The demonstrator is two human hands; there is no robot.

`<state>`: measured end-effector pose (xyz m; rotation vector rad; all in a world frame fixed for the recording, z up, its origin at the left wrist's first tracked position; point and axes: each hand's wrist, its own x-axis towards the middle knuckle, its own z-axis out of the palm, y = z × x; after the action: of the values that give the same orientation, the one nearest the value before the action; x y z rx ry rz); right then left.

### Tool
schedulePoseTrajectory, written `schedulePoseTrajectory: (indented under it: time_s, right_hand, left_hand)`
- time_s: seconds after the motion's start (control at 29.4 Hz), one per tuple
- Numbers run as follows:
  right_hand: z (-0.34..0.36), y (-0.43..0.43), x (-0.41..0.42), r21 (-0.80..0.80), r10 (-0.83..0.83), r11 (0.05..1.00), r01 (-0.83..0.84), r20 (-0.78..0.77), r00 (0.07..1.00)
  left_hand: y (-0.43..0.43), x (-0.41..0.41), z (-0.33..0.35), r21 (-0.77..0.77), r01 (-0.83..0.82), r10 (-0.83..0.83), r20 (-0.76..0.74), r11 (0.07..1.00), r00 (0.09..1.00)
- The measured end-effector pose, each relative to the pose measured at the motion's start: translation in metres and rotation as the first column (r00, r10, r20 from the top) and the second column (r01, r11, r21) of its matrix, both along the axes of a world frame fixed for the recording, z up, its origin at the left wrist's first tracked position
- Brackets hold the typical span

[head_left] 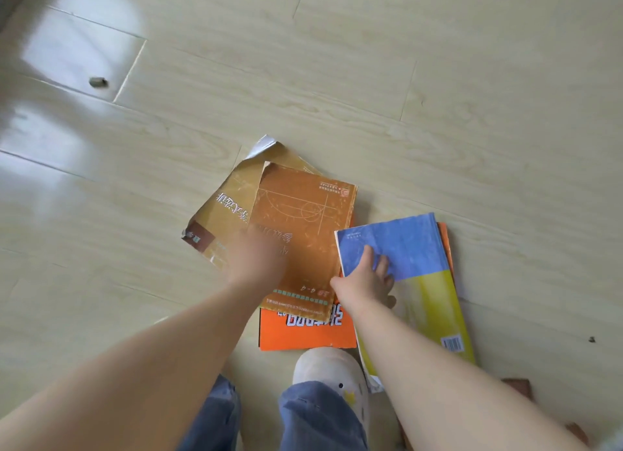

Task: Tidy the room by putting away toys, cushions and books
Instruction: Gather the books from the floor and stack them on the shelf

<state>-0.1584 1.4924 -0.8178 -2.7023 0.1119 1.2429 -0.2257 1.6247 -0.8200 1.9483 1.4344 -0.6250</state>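
The books lie on the floor [438, 97] just beyond the slipper [327, 366]: a brown book [303, 221] over a torn one [226, 208] and an orange book [303, 332], with a blue-yellow book [414, 245] to their right. All look like thin, floppy paperbacks, light, slick and dog-eared, so they are best squared into a stack and lifted by the spines. The right hand [367, 278] rests spread fingers on the blue cover with its thumb at the edge, while the left hand [259, 258], over the brown book, is too blurred to tell its grasp.

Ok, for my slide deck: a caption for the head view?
Left hand over the brown book, right hand on the blue-yellow book.
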Motion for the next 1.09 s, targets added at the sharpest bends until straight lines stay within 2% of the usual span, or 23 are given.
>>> schedulePoseTrajectory:
  time_s: [0.17, 0.31, 0.44, 0.54, 0.65, 0.92, 1.09]
  right_hand:
    - [-0.015, 0.0, -0.002, -0.082, 0.101, 0.992, -0.099, 0.027, 0.994]
    - [-0.018, 0.004, -0.001, -0.084, 0.094, 0.992, -0.092, 0.024, 0.995]
    - [-0.018, 0.002, 0.001, -0.079, 0.09, 0.993, -0.086, 0.047, 0.995]
    - [-0.019, 0.001, 0.001, -0.083, 0.092, 0.993, -0.087, 0.059, 0.994]
    - [-0.021, 0.002, -0.002, -0.081, 0.091, 0.993, -0.086, 0.063, 0.994]
    - [-0.015, 0.001, -0.003, -0.075, 0.132, 0.989, -0.128, 0.051, 0.99]
    - [-0.017, -0.014, -0.01, -0.119, 0.162, 0.981, -0.156, 0.048, 0.986]
  left_hand:
    - [0.011, -0.011, -0.022, -0.086, -0.228, 0.23, 0.022, 0.97, 0.973]
    - [0.014, -0.017, -0.022, -0.206, -0.344, 0.368, 0.09, 0.916, 0.926]
    - [0.024, -0.018, -0.019, -0.341, -0.228, 0.289, 0.142, 0.912, 0.947]
    - [0.028, -0.03, -0.016, -0.349, -0.089, 0.153, 0.161, 0.933, 0.975]
    - [0.018, -0.052, -0.018, -0.367, -0.105, 0.173, 0.158, 0.924, 0.972]
    - [0.01, -0.053, -0.016, -0.144, -0.09, 0.125, 0.259, 0.986, 0.958]
    - [0.03, -0.054, -0.015, 0.007, -0.152, 0.143, 0.296, 0.988, 0.944]
